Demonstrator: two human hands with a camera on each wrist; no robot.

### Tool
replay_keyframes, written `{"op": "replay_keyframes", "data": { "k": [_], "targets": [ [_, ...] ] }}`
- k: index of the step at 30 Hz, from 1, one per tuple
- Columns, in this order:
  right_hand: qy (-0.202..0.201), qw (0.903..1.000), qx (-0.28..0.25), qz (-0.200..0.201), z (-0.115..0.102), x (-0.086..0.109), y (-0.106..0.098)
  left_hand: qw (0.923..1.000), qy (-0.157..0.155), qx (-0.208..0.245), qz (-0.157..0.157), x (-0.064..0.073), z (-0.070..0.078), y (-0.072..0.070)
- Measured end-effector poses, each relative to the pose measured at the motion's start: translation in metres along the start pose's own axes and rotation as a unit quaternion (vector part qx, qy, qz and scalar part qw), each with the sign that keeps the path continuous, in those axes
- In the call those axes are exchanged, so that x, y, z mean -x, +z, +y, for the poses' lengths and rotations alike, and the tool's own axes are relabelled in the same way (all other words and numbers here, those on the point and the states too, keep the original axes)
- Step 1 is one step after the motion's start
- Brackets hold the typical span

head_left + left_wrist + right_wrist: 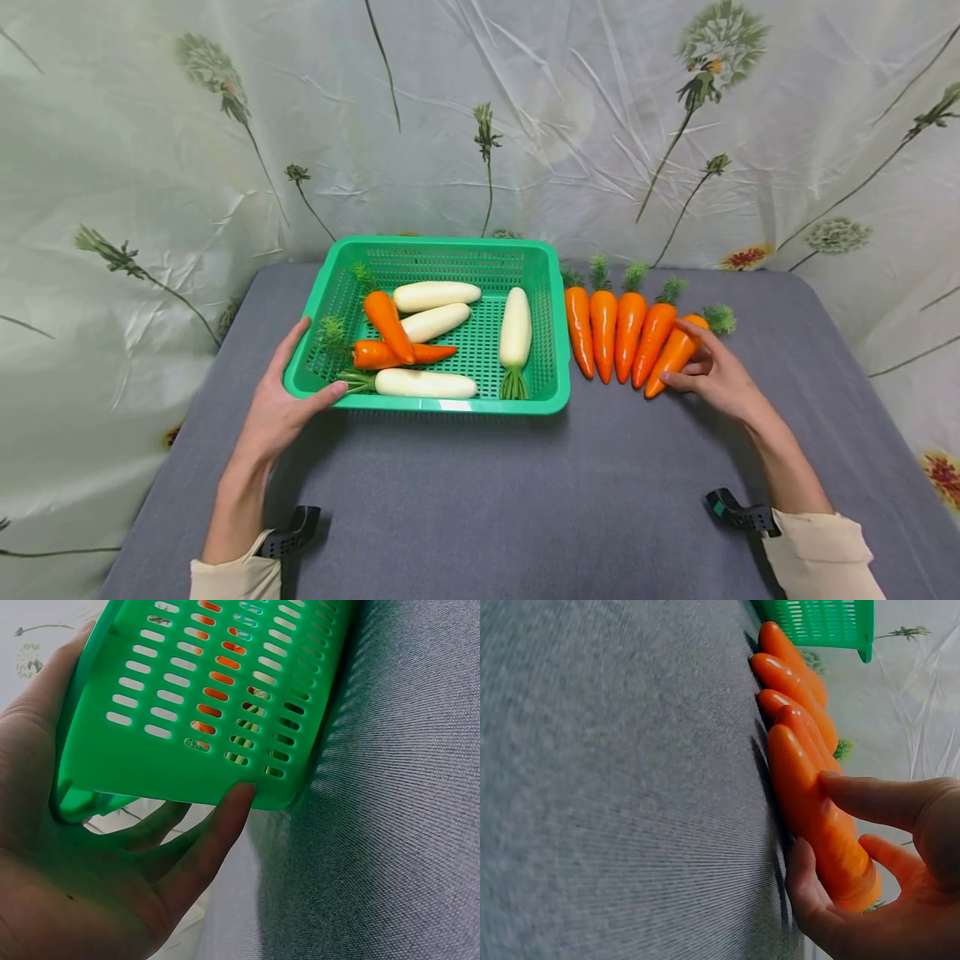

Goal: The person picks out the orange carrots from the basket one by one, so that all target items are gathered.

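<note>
Cream sleeves (817, 554) are cut off at the head view's bottom edge; the left hand (279, 412) grips the green basket (420, 403), the right hand (717, 377) pinches the outermost carrot (671, 354) of the row (630, 332) beside it. Left wrist: the slotted wall (97, 761) shows vegetables (221, 678) in slivers. Right wrist: that carrot's leaves (874, 906) are mostly hidden.

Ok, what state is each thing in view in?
Green slotted plastic basket: upright, partly filled
Four white tapered radishes: lying in basket
Two orange tapered carrots: crossed in basket
Five glossy orange carrots: side by side outside basket
Left hand: gripping basket rim
Right hand: pinching rightmost carrot
Black wrist straps: worn
Grey woven tablecloth: spread
Pale floral backdrop: creased
Beige cloth sleeves: worn
</note>
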State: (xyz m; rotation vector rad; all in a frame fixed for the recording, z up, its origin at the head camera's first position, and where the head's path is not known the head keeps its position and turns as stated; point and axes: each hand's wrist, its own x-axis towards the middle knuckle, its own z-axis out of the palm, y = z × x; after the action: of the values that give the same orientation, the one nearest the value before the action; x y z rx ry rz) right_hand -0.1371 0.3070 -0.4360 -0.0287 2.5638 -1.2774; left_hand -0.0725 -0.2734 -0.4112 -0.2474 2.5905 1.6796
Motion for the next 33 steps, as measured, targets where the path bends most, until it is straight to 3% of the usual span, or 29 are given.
{"op": "replay_keyframes", "data": {
  "k": [10, 33],
  "targets": [
    [-0.012, 0.9993, 0.017, 0.031, 0.0039, 0.0002, -0.0028, 1.0000, 0.002, -0.007, 0.000, 0.0001, -0.0008, 0.0005],
    [0.016, 0.9982, 0.012, 0.056, 0.0039, 0.0006, -0.0071, 0.9999, 0.000, -0.011, 0.002, 0.0007, 0.0004, -0.0008]
  ]
}}
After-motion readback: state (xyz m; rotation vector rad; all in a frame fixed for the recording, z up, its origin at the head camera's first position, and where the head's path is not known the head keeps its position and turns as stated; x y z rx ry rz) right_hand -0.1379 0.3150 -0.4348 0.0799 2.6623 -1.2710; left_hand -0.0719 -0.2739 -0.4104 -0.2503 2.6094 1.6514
